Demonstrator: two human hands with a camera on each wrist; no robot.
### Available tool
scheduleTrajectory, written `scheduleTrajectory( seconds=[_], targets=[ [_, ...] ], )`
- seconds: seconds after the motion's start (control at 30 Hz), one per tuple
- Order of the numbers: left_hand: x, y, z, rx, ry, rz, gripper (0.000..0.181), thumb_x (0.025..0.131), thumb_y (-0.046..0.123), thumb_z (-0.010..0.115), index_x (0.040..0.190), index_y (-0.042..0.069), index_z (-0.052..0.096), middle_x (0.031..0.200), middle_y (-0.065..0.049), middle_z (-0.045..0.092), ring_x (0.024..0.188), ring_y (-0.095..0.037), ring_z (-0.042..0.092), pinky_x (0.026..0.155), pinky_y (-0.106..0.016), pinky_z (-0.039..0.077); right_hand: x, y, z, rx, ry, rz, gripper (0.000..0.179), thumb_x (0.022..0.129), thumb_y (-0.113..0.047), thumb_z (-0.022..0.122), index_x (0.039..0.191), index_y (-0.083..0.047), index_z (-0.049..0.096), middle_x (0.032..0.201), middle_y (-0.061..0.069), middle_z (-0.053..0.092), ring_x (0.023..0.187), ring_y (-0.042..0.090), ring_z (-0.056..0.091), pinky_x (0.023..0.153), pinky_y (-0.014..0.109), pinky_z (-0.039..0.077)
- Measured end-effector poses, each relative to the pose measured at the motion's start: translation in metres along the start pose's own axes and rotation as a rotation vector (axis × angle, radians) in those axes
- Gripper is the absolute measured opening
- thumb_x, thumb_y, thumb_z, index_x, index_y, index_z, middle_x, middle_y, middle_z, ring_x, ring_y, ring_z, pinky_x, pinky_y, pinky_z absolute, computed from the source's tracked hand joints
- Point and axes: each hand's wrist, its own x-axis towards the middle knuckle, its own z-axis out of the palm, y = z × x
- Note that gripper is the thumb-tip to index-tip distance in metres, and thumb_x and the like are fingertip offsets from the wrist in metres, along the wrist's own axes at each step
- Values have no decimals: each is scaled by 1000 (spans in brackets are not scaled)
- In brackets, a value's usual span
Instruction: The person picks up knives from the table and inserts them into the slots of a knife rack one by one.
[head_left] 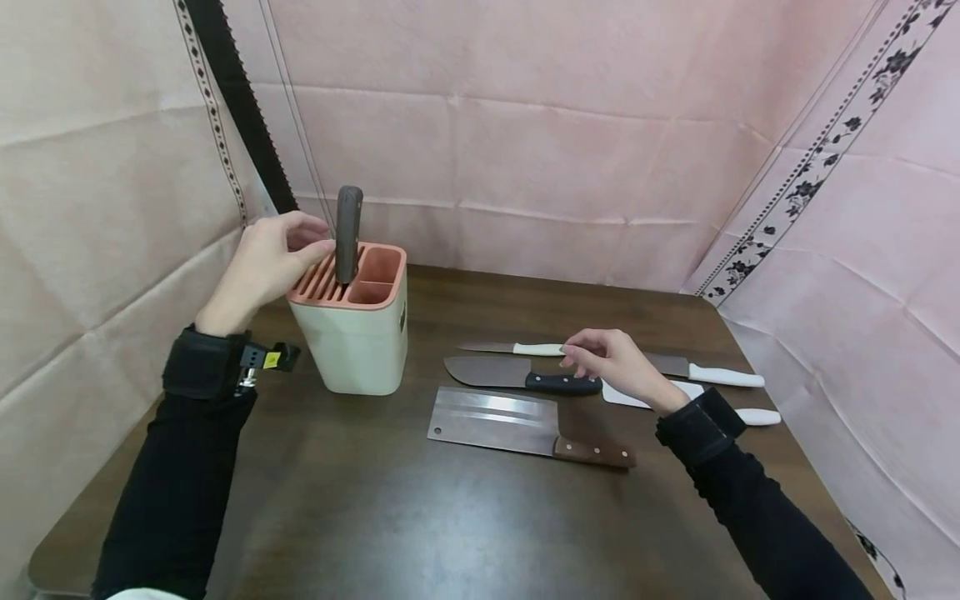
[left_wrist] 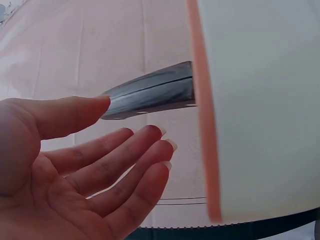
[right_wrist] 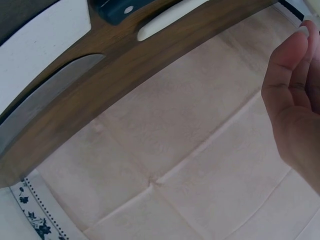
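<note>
A dark grey knife handle (head_left: 348,233) stands up from a slot of the pale green knife block (head_left: 352,354) with an orange top. Beside that handle is my left hand (head_left: 266,258), thumb and fingers spread apart and relaxed; in the left wrist view the thumb tip overlaps the handle's end (left_wrist: 150,92). Over the row of knives hovers my right hand (head_left: 615,362), fingers loosely bent and nothing between them. Its fingertips overlap the end of a small knife's white handle (head_left: 536,349). Just below them lies a black-handled knife (head_left: 562,383).
Nearer the front lies a cleaver (head_left: 495,419) with a brown wooden handle. Farther right are a white-handled knife (head_left: 723,377) and a white-bladed knife (head_left: 757,417), partly hidden by my right hand and wrist. Pink cloth (head_left: 525,158) hangs behind the brown table (head_left: 360,500).
</note>
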Motion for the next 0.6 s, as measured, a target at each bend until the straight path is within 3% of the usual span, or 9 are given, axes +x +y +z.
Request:
scheduleTrajectory(
  seconds=[0.1, 0.33, 0.47, 0.6],
  targets=[
    [-1, 2, -2, 5, -4, 7, 41, 99, 27, 54, 129, 0, 53, 124, -27, 59, 114, -41, 56, 97, -56, 43, -3, 4, -4, -4, 1, 13, 23, 98, -18, 57, 112, -2, 66, 95, 16, 72, 75, 25, 64, 68, 33, 55],
    [-4, 2, -1, 13, -29, 2, 41, 100, 29, 51, 128, 0, 54, 122, -27, 60, 112, -40, 56, 96, -57, 43, -10, 27, -18, -40, 33, 28, 25, 97, -22, 58, 110, -2, 67, 94, 16, 72, 72, 17, 65, 69, 31, 57],
    [-4, 3, -2, 22, -33, 2, 40, 100, 30, 51, 126, 0, 55, 121, -27, 60, 111, -40, 56, 96, -57, 43, -16, 43, -30, -92, 63, 72, 27, 98, -20, 56, 111, 1, 67, 97, 18, 72, 81, 28, 67, 71, 27, 57],
    [-4, 4, -3, 35, -34, 5, 38, 99, 30, 52, 122, 1, 57, 117, -26, 61, 107, -38, 57, 92, -54, 44, -24, 56, -42, -214, 102, 122, 31, 99, -21, 55, 114, 4, 66, 105, 22, 70, 93, 34, 67, 75, 34, 56]
  ],
)
